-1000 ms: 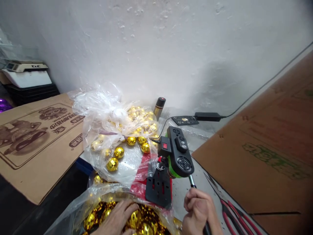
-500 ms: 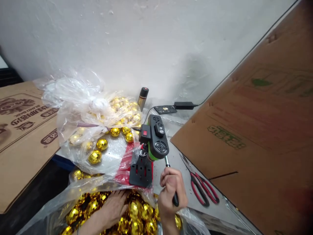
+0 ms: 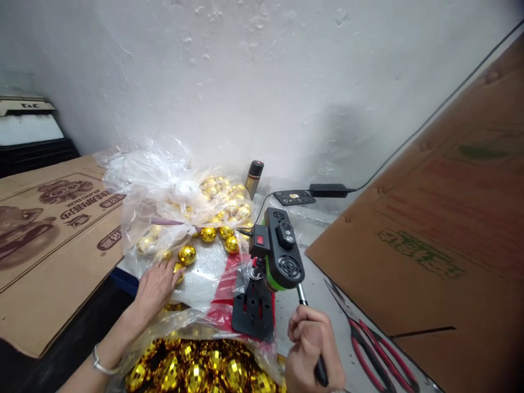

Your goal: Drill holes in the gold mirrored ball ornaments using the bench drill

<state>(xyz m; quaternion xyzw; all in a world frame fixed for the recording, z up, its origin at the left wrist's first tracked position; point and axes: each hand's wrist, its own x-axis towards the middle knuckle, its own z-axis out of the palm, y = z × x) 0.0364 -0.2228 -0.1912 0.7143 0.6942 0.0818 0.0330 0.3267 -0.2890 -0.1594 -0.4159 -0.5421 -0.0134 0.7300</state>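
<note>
Left arm came up from the near-left corner, reaching forward to a spot left of the machine, a bracelet round its wrist. Left hand was palm down, back of the hand upward, fingers reaching forward over a gold ball lying left of the machine; could not tell whether they were pinching it or only resting on it. A second ball sat just beside it, also left of the machine. Right hand was in front of the machine, closed in a fist round a black handle, thumb folded over the fingers; a metal rod ran from the fist up to the machine's near end. A clear bag with more gold balls stood left of the machine, its top bunched. Many others lay heaped in plastic, in front and to the left of the machine. Scissors lay to the machine's right, a bottle stood behind it, and a cardboard box rose well to its right.
</note>
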